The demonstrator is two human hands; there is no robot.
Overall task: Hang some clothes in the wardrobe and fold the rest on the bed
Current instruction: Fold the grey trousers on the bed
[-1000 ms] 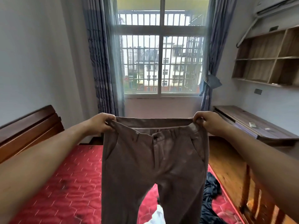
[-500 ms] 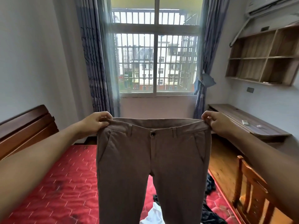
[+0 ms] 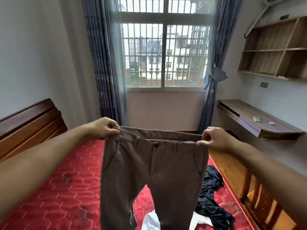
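A pair of brown trousers (image 3: 152,171) hangs in the air above the bed (image 3: 58,196), front side facing the camera and held up by the waistband. The left hand (image 3: 104,127) pinches the waistband at one hip corner, fingers curled over the edge. The right hand (image 3: 214,138) pinches the opposite corner between thumb and fingertips. The right corner sits a little lower than the left, so the waistband slopes down to the right. The waist is pulled wide and gapes slightly, so the inside of the back band shows behind the front.

The cloth is a plain, matt brown with a faintly mottled weave. A dark button (image 3: 155,145) closes the waist at the middle, above a fly seam. A slanted pocket opening runs down each hip. Both legs hang straight down and part below the crotch, and their ends run out of view at the bottom edge.

The bed has a red quilted cover and a dark wooden headboard (image 3: 28,123) on the left. Behind the legs, a crumpled dark garment (image 3: 211,196) lies on the cover near the bed's right edge. A white garment (image 3: 149,219) lies just beside it, partly hidden by the trousers. A wooden chair (image 3: 259,201) stands right of the bed, and a table (image 3: 254,117) runs along the right wall
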